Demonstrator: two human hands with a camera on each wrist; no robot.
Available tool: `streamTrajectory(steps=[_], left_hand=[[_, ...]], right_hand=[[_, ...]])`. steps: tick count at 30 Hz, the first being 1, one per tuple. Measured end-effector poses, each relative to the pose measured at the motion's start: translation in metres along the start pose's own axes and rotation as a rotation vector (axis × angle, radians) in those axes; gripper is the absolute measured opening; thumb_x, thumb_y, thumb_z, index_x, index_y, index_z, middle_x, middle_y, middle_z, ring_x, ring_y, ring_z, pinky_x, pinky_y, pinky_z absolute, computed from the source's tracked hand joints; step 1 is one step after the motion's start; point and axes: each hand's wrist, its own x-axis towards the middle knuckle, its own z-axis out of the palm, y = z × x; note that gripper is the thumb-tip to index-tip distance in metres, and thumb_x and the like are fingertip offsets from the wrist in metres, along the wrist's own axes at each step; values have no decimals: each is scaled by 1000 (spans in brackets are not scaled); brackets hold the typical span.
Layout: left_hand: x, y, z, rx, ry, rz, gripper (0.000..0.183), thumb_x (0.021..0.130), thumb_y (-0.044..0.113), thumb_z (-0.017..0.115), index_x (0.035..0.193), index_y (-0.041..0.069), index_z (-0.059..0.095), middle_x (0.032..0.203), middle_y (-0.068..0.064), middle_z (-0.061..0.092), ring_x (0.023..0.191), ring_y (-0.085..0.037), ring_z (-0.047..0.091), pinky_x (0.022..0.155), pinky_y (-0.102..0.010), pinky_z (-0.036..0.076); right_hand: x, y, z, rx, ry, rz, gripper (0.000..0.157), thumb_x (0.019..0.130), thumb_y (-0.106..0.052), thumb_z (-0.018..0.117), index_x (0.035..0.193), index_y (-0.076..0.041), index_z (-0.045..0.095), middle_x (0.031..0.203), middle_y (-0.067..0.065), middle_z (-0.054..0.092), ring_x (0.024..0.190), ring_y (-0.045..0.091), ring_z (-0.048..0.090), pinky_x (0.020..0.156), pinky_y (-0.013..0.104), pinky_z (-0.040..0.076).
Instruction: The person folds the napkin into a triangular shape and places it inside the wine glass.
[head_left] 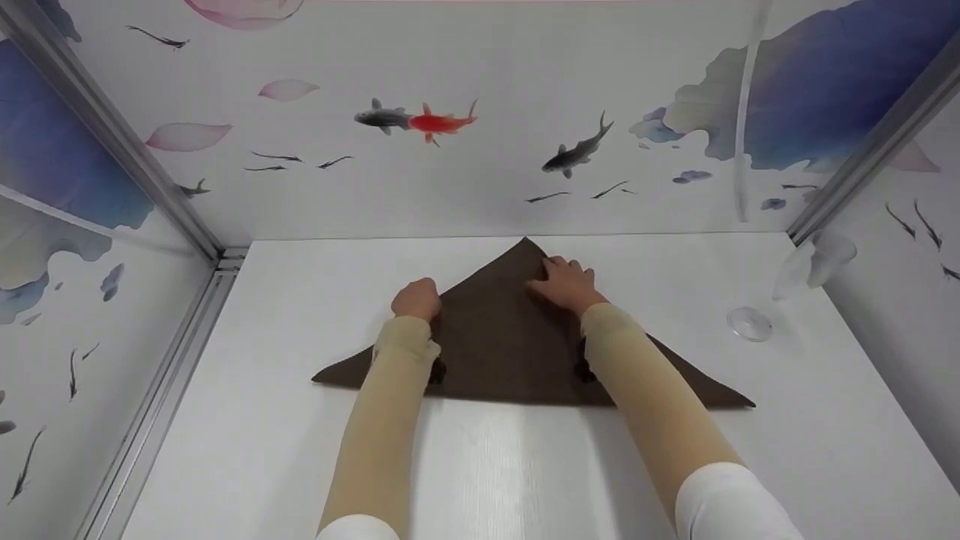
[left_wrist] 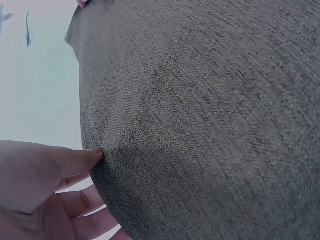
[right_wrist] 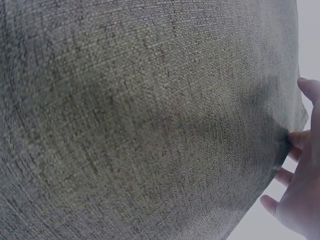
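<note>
A dark brown woven cloth (head_left: pixel 487 330) lies as a wide triangle on the white table, its peak toward the back wall and its long edge toward me. At its left slanting edge my left hand (head_left: pixel 417 299) pinches the fabric; the left wrist view shows the thumb (left_wrist: pixel 90 156) on top and the other fingers partly behind the cloth. My right hand (head_left: pixel 568 285) holds the right slanting edge close to the peak. In the right wrist view a fingertip (right_wrist: pixel 297 138) dents the cloth, with more fingers along the border.
On the right of the white table (head_left: pixel 247 450) lies a clear round disc (head_left: pixel 749 324). Behind it, a clear plastic piece (head_left: pixel 825 259) sits by the right wall. White panels printed with fish and petals enclose the back and sides, framed by metal rails (head_left: pixel 150 405).
</note>
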Motion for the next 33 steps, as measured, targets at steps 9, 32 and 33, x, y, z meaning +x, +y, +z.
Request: streamTrajectory(steps=[9,32,33], left_hand=[[-5,-3,8,17,65,-18,23,100,3,46,96,0,69,93,-16,69,87,-25,66,76,-43,55],[-45,4,4,34,134,133,30,100,29,54,105,2,65,91,-13,67,81,-26,64,72,-42,53],[-48,2,5,29,136,132,30,100,30,55,105,2,65,91,-13,67,81,-26,64,72,-42,53]], right_hand=[[-10,-8,-8,-54,-36,-27,78,98,-54,45,155,-7,21,160,17,13,144,41,11,109,65,9],[-89,-2,-44,-142,26,-221,73,98,-53,48,155,-12,25,159,16,20,144,39,13,110,63,9],[-95,1,-44,-134,28,-222,73,98,-52,48,155,-12,26,158,17,20,144,39,14,110,63,9]])
